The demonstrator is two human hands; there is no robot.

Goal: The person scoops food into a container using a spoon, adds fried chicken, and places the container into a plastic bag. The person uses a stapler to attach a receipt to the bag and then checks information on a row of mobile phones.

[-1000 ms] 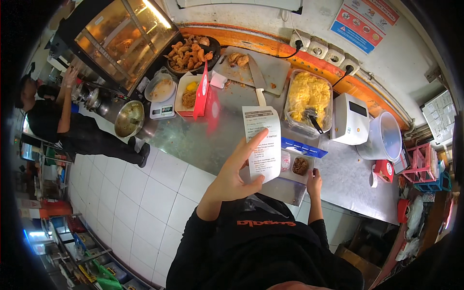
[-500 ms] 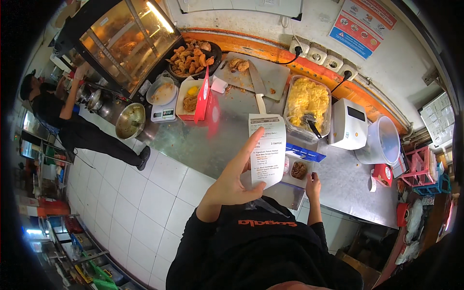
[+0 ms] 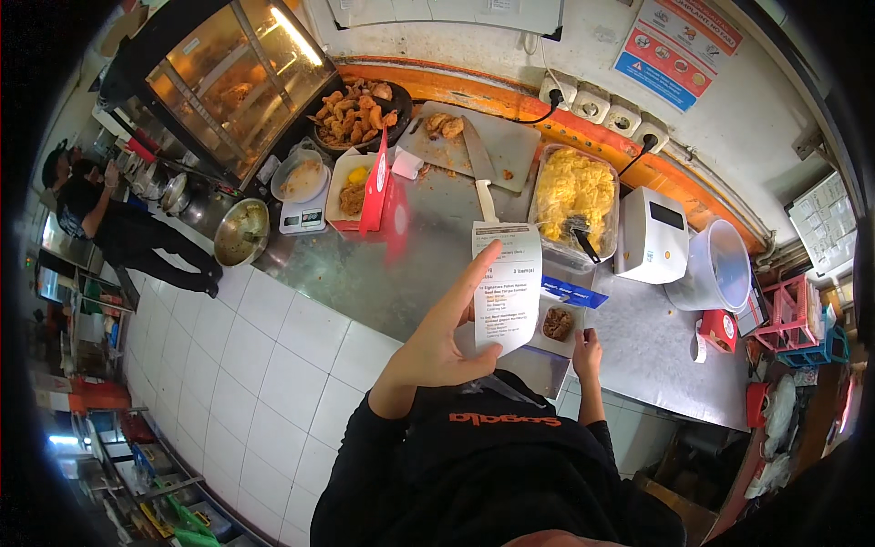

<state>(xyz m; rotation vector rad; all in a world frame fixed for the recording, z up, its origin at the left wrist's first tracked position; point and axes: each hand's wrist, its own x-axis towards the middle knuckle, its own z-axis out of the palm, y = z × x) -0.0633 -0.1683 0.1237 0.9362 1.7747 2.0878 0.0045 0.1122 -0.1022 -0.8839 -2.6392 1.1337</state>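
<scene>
My left hand (image 3: 436, 342) holds up a long printed paper receipt (image 3: 509, 287), with the index finger along its face and the thumb at its lower edge. Behind the paper is an open food box (image 3: 552, 345) with a blue flap (image 3: 576, 293), near the counter's front edge. Brown shredded meat (image 3: 557, 322) shows inside it; the receipt hides its left part. At the box's right side, my right hand (image 3: 588, 359) has its fingers closed on the edge.
A tub of scrambled egg (image 3: 576, 191) and a white label printer (image 3: 653, 235) stand behind. Farther left are a knife (image 3: 478, 155) on a cutting board (image 3: 519, 146), a red-and-white box (image 3: 374, 187), a scale (image 3: 303, 217) and fried chicken (image 3: 351, 118). Another person (image 3: 118, 223) stands far left.
The view has shifted slightly. The person at the far left has moved their arm and drawn their legs closer together. Both my hands keep the same holds.
</scene>
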